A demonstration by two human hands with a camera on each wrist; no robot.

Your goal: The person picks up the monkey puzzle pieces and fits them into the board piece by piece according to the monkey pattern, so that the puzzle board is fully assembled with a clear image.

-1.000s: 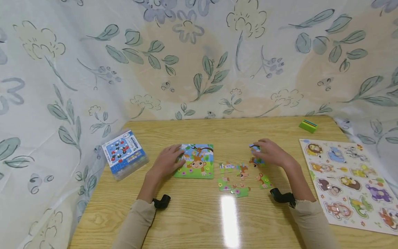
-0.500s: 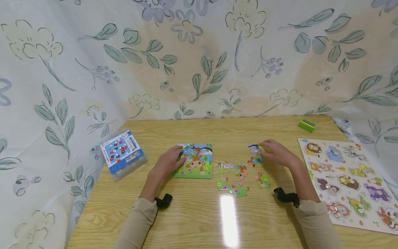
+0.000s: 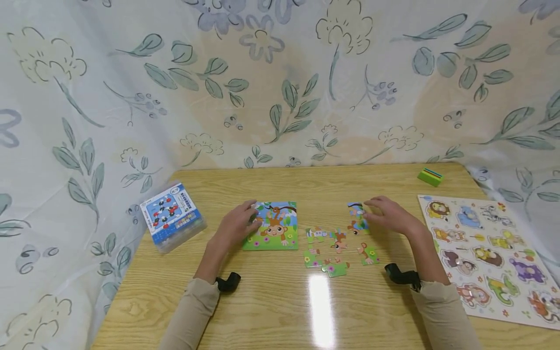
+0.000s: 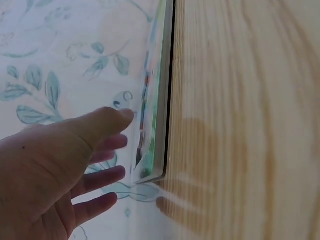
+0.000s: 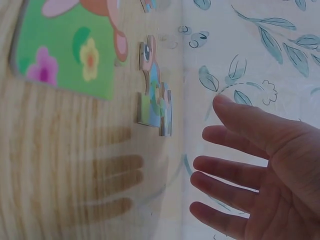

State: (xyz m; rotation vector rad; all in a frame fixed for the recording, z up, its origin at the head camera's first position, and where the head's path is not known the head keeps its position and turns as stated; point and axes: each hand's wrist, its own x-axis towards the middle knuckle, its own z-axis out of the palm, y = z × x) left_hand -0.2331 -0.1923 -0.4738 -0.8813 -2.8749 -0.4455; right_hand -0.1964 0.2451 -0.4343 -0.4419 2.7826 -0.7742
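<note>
A square monkey picture puzzle board (image 3: pixel 276 232) lies flat in the middle of the table in the head view. My left hand (image 3: pixel 236 222) is at its left edge, covering part of that side in the head view. In the left wrist view the spread fingers (image 4: pixel 102 176) hold nothing beside the board's edge (image 4: pixel 159 125). Several loose monkey puzzle pieces (image 3: pixel 335 270) lie right of the board. At their upper right, joined pieces (image 3: pixel 356 209) sit beside my right hand (image 3: pixel 389 216). Its fingers (image 5: pixel 227 170) are apart and loosely extended, holding nothing in the right wrist view.
A clear plastic box with a molecule-model label (image 3: pixel 172 214) stands at the left. A large animal puzzle board (image 3: pixel 485 253) lies at the right. Behind it is a small green block (image 3: pixel 430 177). A floral cloth (image 3: pixel 280 87) hangs along the table's back edge.
My right hand has drawn away to the right from the joined pieces at the upper right, so more of them shows. My left hand stays by the board's left edge.
</note>
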